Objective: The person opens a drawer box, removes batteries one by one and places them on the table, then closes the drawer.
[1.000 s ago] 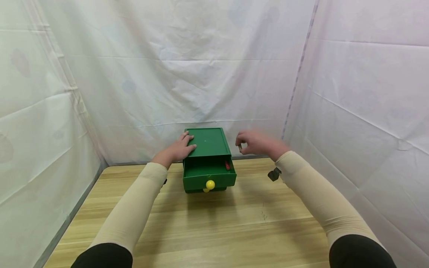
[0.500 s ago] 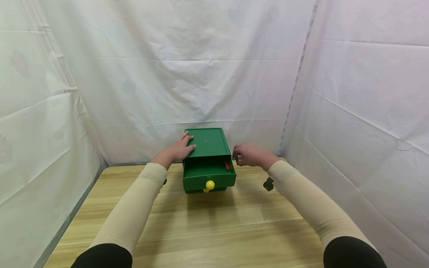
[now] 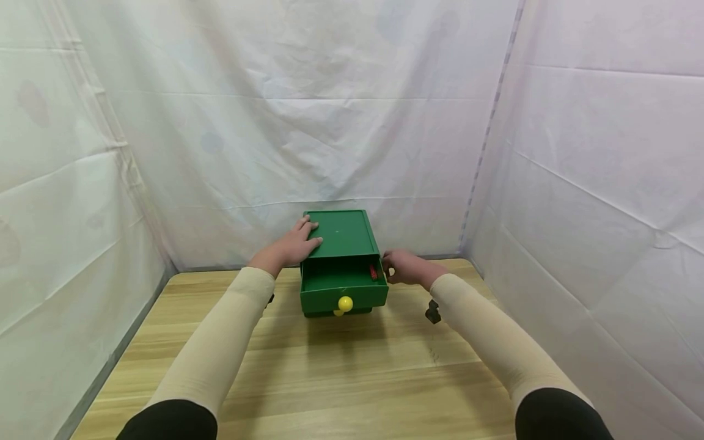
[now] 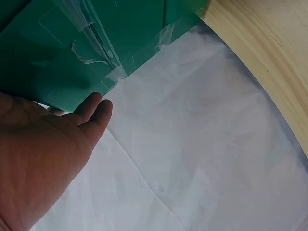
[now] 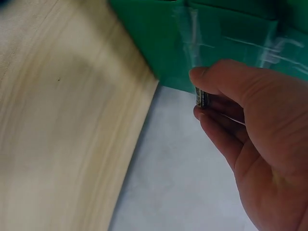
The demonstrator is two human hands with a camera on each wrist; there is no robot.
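Note:
A small green drawer box (image 3: pixel 341 235) stands at the table's far edge. Its top drawer (image 3: pixel 343 293) with a yellow knob (image 3: pixel 344 302) is pulled out; something red (image 3: pixel 373 272) lies in its right end. My left hand (image 3: pixel 291 245) rests flat on the box's left top edge, fingers straight, also seen against the green side (image 4: pixel 57 62) in the left wrist view. My right hand (image 3: pixel 397 267) is just right of the open drawer, pinching a small dark flat object (image 5: pixel 201 97) between thumb and fingers beside the taped green wall (image 5: pixel 226 43).
The wooden table (image 3: pixel 341 379) stretches toward me. White cloth walls (image 3: pixel 594 183) enclose it at left, back and right, close behind the box. A second yellow knob (image 3: pixel 338 313) shows below the open drawer. A black wrist-camera mount (image 3: pixel 432 311) hangs under my right forearm.
My right hand has come down and to the left with the small object, from beside the box top to the right rim of the open drawer. The left hand has stayed put.

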